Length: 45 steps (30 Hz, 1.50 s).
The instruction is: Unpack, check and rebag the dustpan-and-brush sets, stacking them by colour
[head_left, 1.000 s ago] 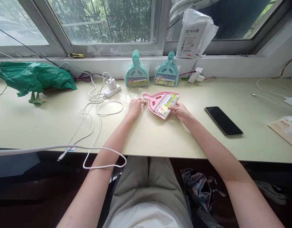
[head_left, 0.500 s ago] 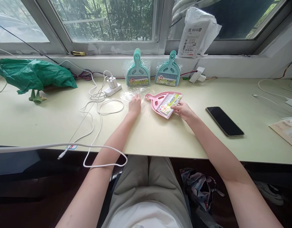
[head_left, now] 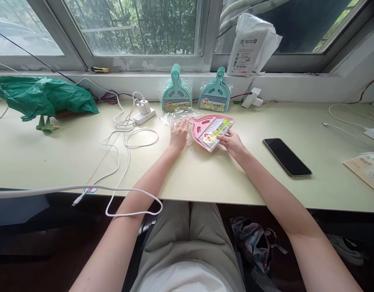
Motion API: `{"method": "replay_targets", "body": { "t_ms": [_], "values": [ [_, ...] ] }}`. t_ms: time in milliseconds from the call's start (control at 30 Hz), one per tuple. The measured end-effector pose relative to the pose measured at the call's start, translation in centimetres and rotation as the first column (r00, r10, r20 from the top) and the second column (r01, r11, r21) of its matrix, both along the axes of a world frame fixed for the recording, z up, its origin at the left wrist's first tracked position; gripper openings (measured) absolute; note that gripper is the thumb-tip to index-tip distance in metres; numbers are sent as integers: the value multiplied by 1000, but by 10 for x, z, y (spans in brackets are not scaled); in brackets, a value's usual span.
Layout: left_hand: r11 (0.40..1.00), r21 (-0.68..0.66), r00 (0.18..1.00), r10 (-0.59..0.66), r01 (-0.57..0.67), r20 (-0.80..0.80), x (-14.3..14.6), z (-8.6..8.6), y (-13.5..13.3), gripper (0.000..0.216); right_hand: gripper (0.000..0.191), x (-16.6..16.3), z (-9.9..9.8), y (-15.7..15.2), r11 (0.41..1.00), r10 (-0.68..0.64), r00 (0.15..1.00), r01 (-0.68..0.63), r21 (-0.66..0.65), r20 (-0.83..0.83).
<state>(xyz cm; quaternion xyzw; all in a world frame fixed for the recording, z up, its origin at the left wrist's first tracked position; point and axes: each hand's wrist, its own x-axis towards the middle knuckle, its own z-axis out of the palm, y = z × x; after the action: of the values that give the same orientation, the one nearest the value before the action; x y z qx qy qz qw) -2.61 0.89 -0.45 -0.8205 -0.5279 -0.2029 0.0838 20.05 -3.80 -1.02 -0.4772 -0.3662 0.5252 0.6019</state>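
Observation:
A pink dustpan (head_left: 200, 130) with a white-bristled brush and a printed card (head_left: 216, 134) lies tilted above the desk, its handle pointing left. My right hand (head_left: 231, 142) pinches it at the lower right edge, thumb on the card. Just left of the handle, my left hand (head_left: 178, 136) rests with its fingers stretched out over a crumpled clear plastic wrapper (head_left: 171, 117). Its fingertips cover part of the wrapper and the handle's end. Behind them, two wrapped groups of green dustpans with brushes, one left (head_left: 176, 91) and one right (head_left: 215, 91), lean on the wall.
White cables (head_left: 129, 142) and a power strip (head_left: 144, 117) lie left, beyond them a green plastic bag (head_left: 47, 97). A black phone (head_left: 287, 157) lies right. On the sill are a white package (head_left: 249, 46) and a yellow cutter (head_left: 100, 69). A cable loop hangs over my left forearm.
My left hand has shifted slightly right toward the dustpan handle, its fingers now stretched out instead of bunched at the wrapper. My right hand keeps its grip on the dustpan.

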Motion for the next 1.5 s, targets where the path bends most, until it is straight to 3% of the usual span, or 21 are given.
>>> {"method": "replay_targets", "body": {
  "t_ms": [167,400,633,767,833,867,933,967,1033,1067,1133,1200,1300,1400,1500],
  "values": [
    [996,33,996,-84,83,15,3,-3,1,69,28,1,0,1,999,-45,999,45,5,-24],
    [916,72,919,-392,394,-40,6,-3,0,68,31,-5,-3,-1,996,45,999,-42,74,-26],
    [855,173,865,-500,489,25,-2,12,-8,70,35,-1,-4,2,990,17,998,-9,141,-56],
    [877,266,834,-469,401,289,-5,13,-8,70,39,-1,0,0,982,13,997,1,188,-73],
    [917,285,754,-394,281,525,-3,10,-4,80,40,-1,1,-1,978,17,997,-1,211,-75],
    [941,262,677,-335,212,655,-1,8,-1,87,40,-1,1,-1,976,21,997,-4,220,-77],
    [982,129,447,-179,141,877,4,5,5,92,41,-1,1,-1,973,29,996,-10,232,-78],
    [984,32,312,-87,176,946,6,5,7,91,41,-1,1,-1,972,34,997,-15,234,-76],
    [915,-124,83,99,384,992,9,6,10,83,41,-2,0,-1,972,44,997,-28,235,-64],
    [848,-156,11,174,506,985,10,7,10,79,42,-2,0,-1,972,50,997,-35,234,-56],
    [718,-150,-53,252,680,966,11,11,7,71,43,-3,0,-2,973,61,997,-51,223,-41],
    [646,-122,-63,255,753,965,12,14,1,62,45,-4,1,-3,976,83,996,-76,206,-27],
    [598,-117,-39,242,793,969,12,16,-4,49,47,-6,4,-5,974,123,992,-118,193,-13],
    [556,-175,30,260,812,965,11,15,-5,44,49,-8,5,-6,969,138,990,-135,209,-2],
    [469,-251,129,276,847,952,11,13,-6,44,55,-9,4,-7,970,121,993,-118,211,-3]
  ]
}}
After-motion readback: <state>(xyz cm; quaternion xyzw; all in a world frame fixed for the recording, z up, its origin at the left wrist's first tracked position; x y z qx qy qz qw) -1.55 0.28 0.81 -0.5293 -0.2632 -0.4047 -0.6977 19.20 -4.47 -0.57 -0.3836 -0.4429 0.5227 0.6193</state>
